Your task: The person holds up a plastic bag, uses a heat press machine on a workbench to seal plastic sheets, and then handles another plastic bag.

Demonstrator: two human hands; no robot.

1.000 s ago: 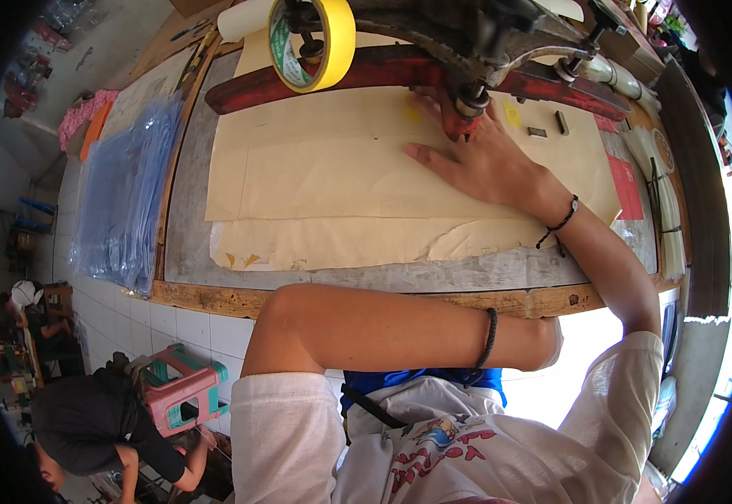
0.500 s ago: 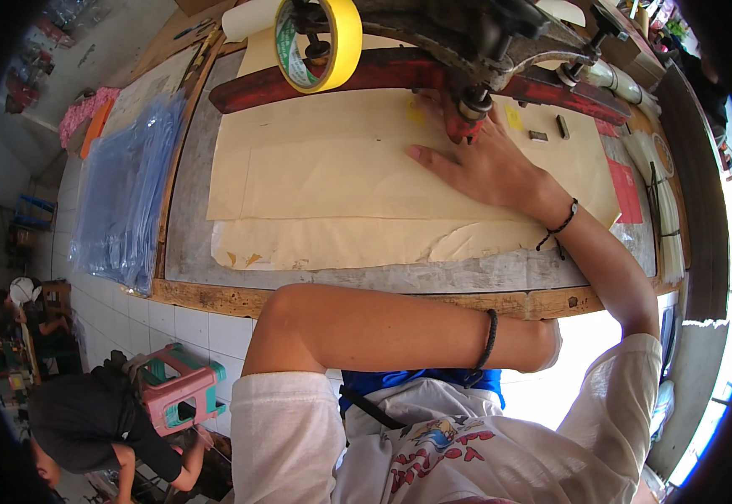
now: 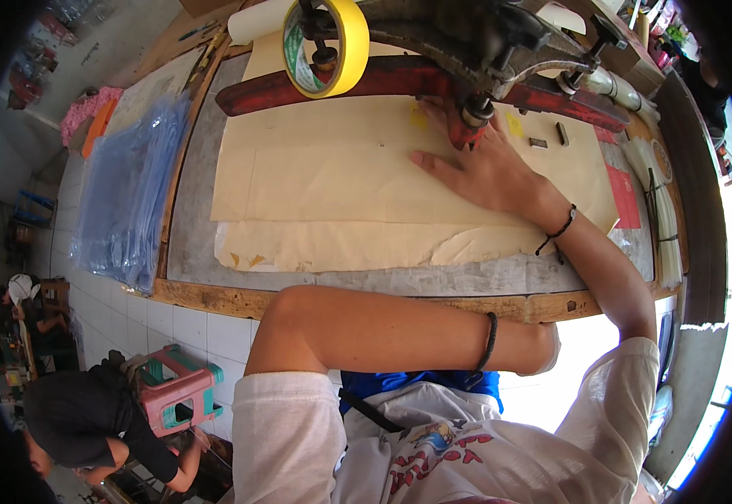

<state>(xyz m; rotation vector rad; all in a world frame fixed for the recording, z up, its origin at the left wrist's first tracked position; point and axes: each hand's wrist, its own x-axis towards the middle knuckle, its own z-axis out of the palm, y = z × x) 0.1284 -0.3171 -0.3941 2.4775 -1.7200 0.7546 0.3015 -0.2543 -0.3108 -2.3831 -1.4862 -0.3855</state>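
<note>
My right hand [image 3: 496,172] lies flat on a cream sheet [image 3: 315,168], thumb spread out to the left. Some of its fingers pass behind the red metal piece [image 3: 467,134] of a press-like machine, so their tips are partly hidden. Across my body stretches my left forearm, and its hand [image 3: 544,349] is at the right, below the table's front edge; its fingers do not show. Under the cream sheet lies another sheet [image 3: 324,248] with a torn front edge. Right of my right hand are yellow patches [image 3: 515,124] and two small metal blocks [image 3: 538,143].
A long red bar [image 3: 299,94] spans the table, with a yellow tape roll [image 3: 353,50] hanging before it. Clear blue plastic sheets [image 3: 126,193] lie at the left, bundled pale strips [image 3: 662,210] at the right. A person [image 3: 89,420] bends near a pink stool [image 3: 181,395].
My hands keep their places on the sheet and below the edge. The whole view has shifted slightly, and the person at the lower left has moved a little.
</note>
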